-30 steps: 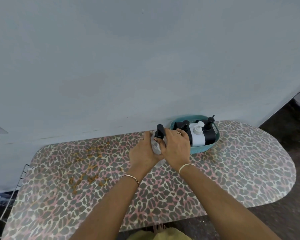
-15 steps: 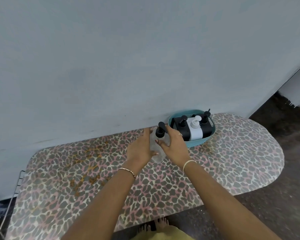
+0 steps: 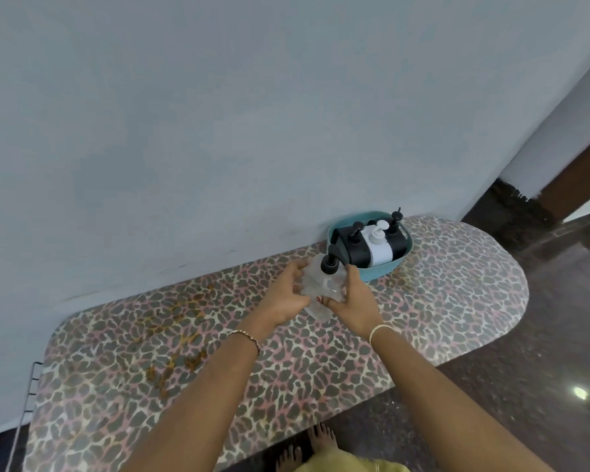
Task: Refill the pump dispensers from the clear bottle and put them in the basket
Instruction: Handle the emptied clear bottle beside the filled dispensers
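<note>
A clear pump dispenser (image 3: 322,284) with a black pump head stands on the leopard-print table (image 3: 457,301), just left of the teal basket (image 3: 378,272). My left hand (image 3: 286,294) wraps its left side and my right hand (image 3: 353,301) holds its right side and base. In the basket stand two black dispensers (image 3: 356,252) and a white dispenser (image 3: 378,250) between them, all with pumps on.
A grey wall runs right behind the table and basket. Orange-brown stains (image 3: 181,335) mark the table's left half. A wire rack (image 3: 31,386) edges the table's left end. Dark floor lies to the right, and bare feet (image 3: 307,444) show below the front edge.
My right hand has slid from over the pump head down to the bottle's side and base. The camera view has shifted, so the table sits lower and further right.
</note>
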The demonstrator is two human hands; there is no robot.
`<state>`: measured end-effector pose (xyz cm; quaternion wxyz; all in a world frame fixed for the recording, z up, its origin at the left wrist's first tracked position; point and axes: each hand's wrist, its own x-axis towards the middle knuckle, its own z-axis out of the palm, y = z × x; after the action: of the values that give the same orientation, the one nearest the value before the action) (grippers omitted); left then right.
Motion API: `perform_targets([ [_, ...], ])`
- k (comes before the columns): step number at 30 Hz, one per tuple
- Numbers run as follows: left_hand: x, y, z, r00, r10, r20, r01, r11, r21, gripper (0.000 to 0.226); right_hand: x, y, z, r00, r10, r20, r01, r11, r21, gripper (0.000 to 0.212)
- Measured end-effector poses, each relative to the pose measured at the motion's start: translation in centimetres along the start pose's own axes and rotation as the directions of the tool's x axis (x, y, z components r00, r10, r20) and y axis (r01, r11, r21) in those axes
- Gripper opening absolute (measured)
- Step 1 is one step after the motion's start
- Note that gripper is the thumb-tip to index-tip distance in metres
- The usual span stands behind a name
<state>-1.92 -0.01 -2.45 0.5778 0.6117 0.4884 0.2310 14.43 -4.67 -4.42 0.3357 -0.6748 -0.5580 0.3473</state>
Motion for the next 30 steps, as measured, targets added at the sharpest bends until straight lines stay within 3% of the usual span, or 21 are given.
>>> perform_targets([
  [3,-0.2,0.0,1.4,0.999,-0.003,0.044,0.008,0.994,-0.113,0.062,-2.2,0.7,-1.0,0.998,0.027,-0.057,-0.025,0.999,0.031,0.058],
  [12,1.7,1.6,4.8,0.994,-0.109,0.013,0.11,0.989,-0.095,0.043,-5.1,4.2,-7.3,0.932,0.165,-0.322,-0.171,0.985,0.011,0.061],
  [18,3.6,1.6,6.0,0.983,-0.181,-0.018,0.179,0.981,-0.074,0.053,-3.6,6.5,-11.5,0.849,0.224,-0.479,-0.27,0.962,-0.029,0.072],
  [23,6.2,1.8,6.8,0.963,-0.231,-0.139,0.211,0.966,-0.147,0.058,0.0,8.0,-14.9,0.779,0.272,-0.565,-0.312,0.95,0.028,0.076],
  [30,10.1,2.4,7.7,0.893,-0.331,-0.306,0.268,0.936,-0.231,0.058,6.9,9.8,-18.7,0.787,0.294,-0.541,-0.308,0.949,0.067,0.072],
])
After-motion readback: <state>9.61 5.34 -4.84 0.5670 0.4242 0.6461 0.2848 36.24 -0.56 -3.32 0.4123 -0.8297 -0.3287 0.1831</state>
